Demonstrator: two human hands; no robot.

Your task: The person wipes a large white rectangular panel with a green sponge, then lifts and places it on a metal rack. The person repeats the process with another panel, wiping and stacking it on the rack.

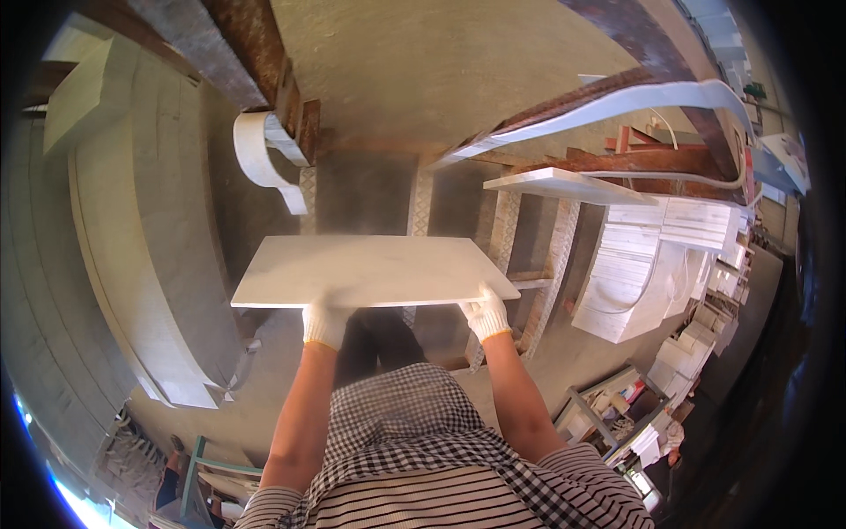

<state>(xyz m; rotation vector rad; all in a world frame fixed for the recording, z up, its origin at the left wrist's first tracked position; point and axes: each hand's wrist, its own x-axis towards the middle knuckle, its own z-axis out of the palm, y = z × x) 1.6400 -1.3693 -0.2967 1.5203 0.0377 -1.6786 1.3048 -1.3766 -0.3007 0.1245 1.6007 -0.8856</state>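
Both my hands wear white knitted gloves with yellowish cuffs. Between them I hold up a pale, flat rectangular board by its near long edge. My left hand grips that edge left of its middle, its fingers hidden beneath the board. At the right near corner, my right hand is closed on the edge, with the thumb on top. Below the board is a metal frame with patterned bars. A second pale board lies on the rack to the right.
Rusty metal beams rise on both sides, with a pale curved strip along the right one. Stacked white boards stand at the right. A long pale stack stands on the left. A person's arm shows at lower left.
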